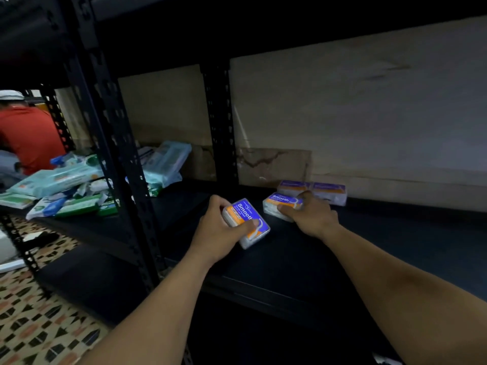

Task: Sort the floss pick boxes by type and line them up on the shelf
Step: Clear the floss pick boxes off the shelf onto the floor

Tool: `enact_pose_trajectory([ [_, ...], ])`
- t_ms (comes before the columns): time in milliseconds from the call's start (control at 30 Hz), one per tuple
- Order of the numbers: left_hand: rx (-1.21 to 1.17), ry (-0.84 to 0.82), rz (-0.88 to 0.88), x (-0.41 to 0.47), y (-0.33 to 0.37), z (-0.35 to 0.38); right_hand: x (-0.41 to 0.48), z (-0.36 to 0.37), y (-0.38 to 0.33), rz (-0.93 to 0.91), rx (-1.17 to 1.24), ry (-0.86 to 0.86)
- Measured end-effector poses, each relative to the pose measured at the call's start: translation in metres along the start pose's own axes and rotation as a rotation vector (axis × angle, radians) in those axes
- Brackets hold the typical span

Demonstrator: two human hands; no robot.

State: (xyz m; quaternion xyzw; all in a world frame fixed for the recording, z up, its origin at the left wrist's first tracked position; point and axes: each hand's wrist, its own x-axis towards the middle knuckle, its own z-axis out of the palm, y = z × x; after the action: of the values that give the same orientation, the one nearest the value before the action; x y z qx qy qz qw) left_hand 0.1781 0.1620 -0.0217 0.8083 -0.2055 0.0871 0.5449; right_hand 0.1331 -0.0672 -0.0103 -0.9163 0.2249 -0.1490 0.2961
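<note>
Head view: placing step. Left hand (218,227) clasps a blue-orange Smooth box (247,223), tilted above the shelf (395,233). Right hand (308,214) grips a second box (282,205), just before two placed boxes (313,191). Next, I'd judge: seat right's box squarely, then left's beside it.

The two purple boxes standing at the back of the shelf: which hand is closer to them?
Right. The right hand sits just in front of the two back boxes, gripping another box; the left hand holds its box farther left.

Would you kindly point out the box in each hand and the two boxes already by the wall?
Left-hand box (247,219), head view: purple label.
Right-hand box (280,200), head view: top label.
Two boxes by the wall (328,192), head view: right box's front.
</note>
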Motion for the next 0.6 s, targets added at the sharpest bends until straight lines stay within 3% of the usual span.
enact_pose_trajectory([
  [167,-0.083,0.070,0.008,-0.005,0.003,-0.005,-0.017,-0.011,0.010,-0.036,0.471,-0.020],
  [400,-0.060,0.061,-0.023,-0.030,0.021,-0.012,-0.066,-0.027,0.019,-0.124,0.327,-0.052],
  [600,-0.226,0.113,-0.124,-0.071,0.032,-0.020,-0.110,-0.041,0.025,-0.182,0.289,-0.056],
])
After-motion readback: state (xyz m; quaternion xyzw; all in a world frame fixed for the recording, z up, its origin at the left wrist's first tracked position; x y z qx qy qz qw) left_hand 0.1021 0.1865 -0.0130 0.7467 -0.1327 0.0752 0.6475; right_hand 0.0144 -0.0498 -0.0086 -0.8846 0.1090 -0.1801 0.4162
